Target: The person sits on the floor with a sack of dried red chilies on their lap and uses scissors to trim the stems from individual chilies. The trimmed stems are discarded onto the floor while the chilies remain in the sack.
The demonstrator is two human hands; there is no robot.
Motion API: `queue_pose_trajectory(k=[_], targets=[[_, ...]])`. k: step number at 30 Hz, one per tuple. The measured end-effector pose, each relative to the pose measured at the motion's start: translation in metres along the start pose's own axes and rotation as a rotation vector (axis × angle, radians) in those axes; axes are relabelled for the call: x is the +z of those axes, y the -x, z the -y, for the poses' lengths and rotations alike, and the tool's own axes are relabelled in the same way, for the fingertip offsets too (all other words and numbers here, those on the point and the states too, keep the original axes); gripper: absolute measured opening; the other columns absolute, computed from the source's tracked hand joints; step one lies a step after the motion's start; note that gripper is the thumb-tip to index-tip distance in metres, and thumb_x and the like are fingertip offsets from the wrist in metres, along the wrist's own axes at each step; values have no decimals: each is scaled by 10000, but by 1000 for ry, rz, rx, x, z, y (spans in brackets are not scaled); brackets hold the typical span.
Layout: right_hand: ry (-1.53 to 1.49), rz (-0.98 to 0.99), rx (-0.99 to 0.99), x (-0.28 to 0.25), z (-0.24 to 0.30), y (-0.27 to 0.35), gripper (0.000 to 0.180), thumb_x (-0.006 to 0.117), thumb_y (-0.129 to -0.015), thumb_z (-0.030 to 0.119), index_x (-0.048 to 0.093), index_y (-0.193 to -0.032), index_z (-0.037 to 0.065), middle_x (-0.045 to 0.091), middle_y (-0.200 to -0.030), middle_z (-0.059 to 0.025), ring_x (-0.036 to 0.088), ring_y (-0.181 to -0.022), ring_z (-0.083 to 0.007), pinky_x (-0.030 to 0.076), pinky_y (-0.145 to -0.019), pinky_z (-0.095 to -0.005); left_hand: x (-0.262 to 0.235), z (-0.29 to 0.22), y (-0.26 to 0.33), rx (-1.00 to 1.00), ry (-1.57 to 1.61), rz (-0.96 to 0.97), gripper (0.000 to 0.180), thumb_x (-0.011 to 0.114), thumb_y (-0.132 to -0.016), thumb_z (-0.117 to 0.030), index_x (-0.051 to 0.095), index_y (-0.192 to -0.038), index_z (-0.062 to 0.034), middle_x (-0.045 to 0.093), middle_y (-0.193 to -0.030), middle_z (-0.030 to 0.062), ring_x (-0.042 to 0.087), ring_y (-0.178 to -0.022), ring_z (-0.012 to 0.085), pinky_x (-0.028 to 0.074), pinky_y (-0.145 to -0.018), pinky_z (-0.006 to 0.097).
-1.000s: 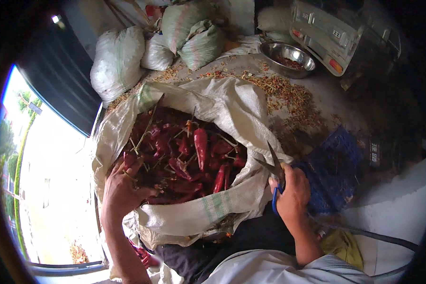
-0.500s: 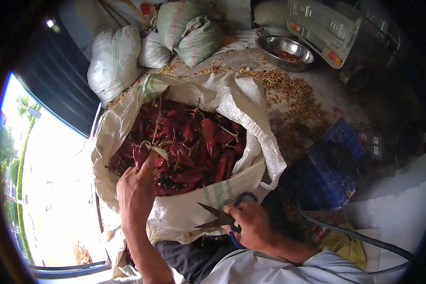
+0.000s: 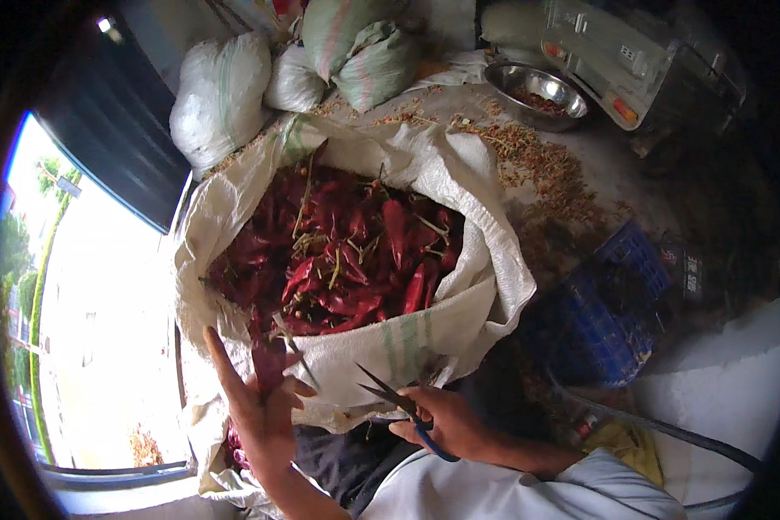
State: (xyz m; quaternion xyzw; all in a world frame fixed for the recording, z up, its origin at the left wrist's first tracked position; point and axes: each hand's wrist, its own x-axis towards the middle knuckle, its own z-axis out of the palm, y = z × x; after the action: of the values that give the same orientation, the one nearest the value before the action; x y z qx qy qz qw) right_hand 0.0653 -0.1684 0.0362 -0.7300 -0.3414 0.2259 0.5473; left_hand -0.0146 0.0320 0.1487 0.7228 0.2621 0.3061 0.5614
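Head view, red pepper [image 3: 269, 362] in left hand [image 3: 262, 418], scissors [image 3: 392, 396] in right hand [image 3: 446, 422]

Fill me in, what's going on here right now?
A person is working over an open white sack filled with red chili peppers. Their left hand holds a single red pepper at the sack's near side, while their right hand holds scissors, the blades slightly parted and not touching that pepper. A metal bowl stands farther off, and a blue crate is on the right.

Grey floor [image 3: 613, 162] with bowl [image 3: 558, 85], scraps [image 3: 542, 165] (dry, perhaps)
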Motion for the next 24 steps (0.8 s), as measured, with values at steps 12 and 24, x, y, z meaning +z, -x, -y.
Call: queue_pose_trajectory(k=[12, 24], targets=[[294, 49, -177, 0, -2, 0, 355, 738, -827, 237, 607, -1114, 74, 642, -870, -143, 653, -783, -372, 527, -657, -467, 8, 88, 70, -383, 569, 133, 467, 659, -825, -44, 523, -1267, 23, 632, -1120, 84, 624, -999, 183, 486, -905, 304], [313, 6, -105, -11, 0, 5, 392, 763, -805, 327, 617, -1039, 49, 649, -811, -167, 661, -759, -373, 523, -639, -457, 6, 108, 73, -284, 304, 60, 307, 583, -975, -124, 553, -1257, -7, 547, -894, -29, 477, -734, 72, 396, -653, 219]])
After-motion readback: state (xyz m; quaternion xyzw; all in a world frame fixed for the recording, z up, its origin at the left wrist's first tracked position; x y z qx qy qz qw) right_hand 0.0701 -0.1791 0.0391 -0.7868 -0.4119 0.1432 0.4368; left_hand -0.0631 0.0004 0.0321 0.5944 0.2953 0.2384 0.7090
